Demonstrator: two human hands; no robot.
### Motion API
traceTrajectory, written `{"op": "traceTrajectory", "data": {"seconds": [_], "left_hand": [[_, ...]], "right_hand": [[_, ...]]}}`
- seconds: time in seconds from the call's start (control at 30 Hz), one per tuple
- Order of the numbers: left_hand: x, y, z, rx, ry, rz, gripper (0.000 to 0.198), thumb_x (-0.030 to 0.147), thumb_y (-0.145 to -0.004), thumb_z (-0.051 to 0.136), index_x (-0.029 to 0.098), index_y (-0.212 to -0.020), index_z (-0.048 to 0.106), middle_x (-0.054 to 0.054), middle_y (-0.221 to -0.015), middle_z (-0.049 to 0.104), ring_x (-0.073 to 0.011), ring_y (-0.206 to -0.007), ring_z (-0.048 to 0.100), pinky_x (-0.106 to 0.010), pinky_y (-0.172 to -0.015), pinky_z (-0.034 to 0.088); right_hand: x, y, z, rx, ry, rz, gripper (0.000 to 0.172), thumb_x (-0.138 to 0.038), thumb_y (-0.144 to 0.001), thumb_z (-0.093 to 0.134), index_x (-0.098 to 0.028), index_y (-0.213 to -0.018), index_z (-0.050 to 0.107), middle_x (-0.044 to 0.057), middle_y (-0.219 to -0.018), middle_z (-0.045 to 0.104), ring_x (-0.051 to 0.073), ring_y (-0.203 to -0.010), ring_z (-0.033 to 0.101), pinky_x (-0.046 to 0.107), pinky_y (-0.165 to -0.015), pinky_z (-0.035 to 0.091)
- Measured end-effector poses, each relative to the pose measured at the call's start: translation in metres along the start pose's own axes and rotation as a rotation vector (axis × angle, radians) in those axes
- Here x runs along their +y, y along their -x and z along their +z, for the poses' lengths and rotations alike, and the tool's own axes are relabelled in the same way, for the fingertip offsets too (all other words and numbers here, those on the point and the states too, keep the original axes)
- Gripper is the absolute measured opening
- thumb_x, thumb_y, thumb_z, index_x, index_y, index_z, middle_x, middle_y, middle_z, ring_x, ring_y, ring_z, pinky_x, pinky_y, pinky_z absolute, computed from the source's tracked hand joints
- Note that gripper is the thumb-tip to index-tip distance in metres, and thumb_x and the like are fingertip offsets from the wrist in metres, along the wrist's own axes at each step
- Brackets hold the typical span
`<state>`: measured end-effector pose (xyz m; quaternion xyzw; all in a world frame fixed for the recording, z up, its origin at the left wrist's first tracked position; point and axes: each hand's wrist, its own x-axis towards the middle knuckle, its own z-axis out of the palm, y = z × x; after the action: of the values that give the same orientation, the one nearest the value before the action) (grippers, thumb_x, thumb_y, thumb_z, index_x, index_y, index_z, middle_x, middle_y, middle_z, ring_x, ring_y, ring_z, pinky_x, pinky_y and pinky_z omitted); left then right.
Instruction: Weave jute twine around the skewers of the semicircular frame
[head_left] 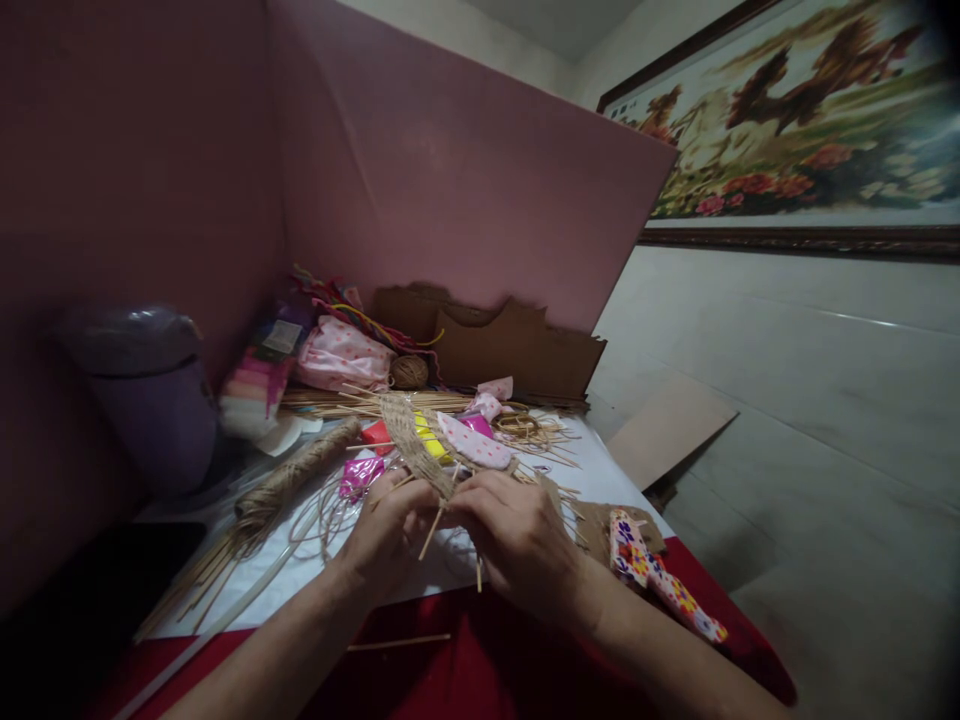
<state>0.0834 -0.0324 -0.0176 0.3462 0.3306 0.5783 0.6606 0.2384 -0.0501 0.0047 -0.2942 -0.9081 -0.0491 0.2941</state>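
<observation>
Both hands meet at the middle of the table's near side. A curved strip of woven jute point(414, 442) rises from between them, its lower end at my fingertips. My left hand point(394, 530) is closed on the strip's left edge, fingers curled. My right hand point(514, 535) pinches the strip's lower end beside a thin stick point(431, 532) that points down toward me. The fingertips partly hide the join. Just behind the hands lie a pink dotted cloth piece point(474, 442), a yellow packet point(433, 437) and a magenta packet point(361, 476).
A roll of jute twine point(300, 475) lies at left over a bundle of thin sticks point(202, 580). Behind are a twine ball point(409, 372), dotted cloth point(345, 353) and cardboard point(495, 345). A purple bin point(154, 400) stands left; flowered fabric point(660, 575) lies right.
</observation>
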Motion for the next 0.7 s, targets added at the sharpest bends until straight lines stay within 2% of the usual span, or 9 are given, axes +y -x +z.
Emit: {"op": "traceTrajectory", "data": {"seconds": [0.2,0.33,0.47,0.63,0.7], "left_hand": [[-0.0002,0.0010,0.0001,-0.065,0.033,-0.013,0.014,0.005,-0.056,0.056,0.013,-0.064,0.064,0.001,-0.062,0.060,-0.0130,-0.060,0.055,-0.025,-0.058,0.048],[0.0003,0.0025,0.0006,-0.071,0.045,0.009,0.015,0.004,-0.057,0.055,0.013,-0.064,0.064,0.001,-0.063,0.060,-0.0107,-0.059,0.053,-0.020,-0.055,0.046],[0.0017,0.0041,0.0013,-0.107,0.025,0.000,0.018,0.005,-0.060,0.055,0.014,-0.072,0.066,-0.001,-0.070,0.063,-0.0138,-0.066,0.057,-0.023,-0.060,0.047],[0.0008,0.0042,0.0005,-0.117,0.029,0.036,0.021,0.004,-0.061,0.054,0.016,-0.074,0.066,0.000,-0.071,0.065,-0.0147,-0.068,0.059,-0.023,-0.061,0.046],[0.0009,0.0044,0.0013,-0.123,0.059,0.027,0.028,0.004,-0.060,0.055,0.017,-0.082,0.067,-0.001,-0.075,0.067,-0.0165,-0.071,0.061,-0.025,-0.065,0.048]], "right_hand": [[-0.0054,-0.0011,-0.0009,-0.011,-0.038,0.108,0.016,-0.013,-0.086,0.048,-0.015,-0.097,0.059,0.008,-0.091,0.060,0.018,-0.084,0.055,0.029,-0.071,0.044],[-0.0072,-0.0016,-0.0021,-0.007,-0.086,0.139,0.016,-0.016,-0.088,0.049,-0.017,-0.100,0.060,0.008,-0.093,0.059,0.018,-0.085,0.055,0.029,-0.072,0.045],[-0.0067,-0.0019,-0.0036,0.022,-0.166,0.206,0.015,-0.015,-0.089,0.045,-0.017,-0.097,0.059,0.006,-0.089,0.059,0.017,-0.081,0.054,0.029,-0.073,0.045],[-0.0076,-0.0005,-0.0040,-0.035,-0.143,0.202,0.024,-0.008,-0.083,0.047,-0.018,-0.101,0.060,0.006,-0.092,0.056,0.018,-0.084,0.053,0.030,-0.072,0.045],[-0.0082,-0.0002,-0.0048,-0.053,-0.143,0.198,0.027,-0.007,-0.081,0.047,-0.019,-0.102,0.061,0.006,-0.092,0.056,0.017,-0.083,0.053,0.029,-0.072,0.045]]}}
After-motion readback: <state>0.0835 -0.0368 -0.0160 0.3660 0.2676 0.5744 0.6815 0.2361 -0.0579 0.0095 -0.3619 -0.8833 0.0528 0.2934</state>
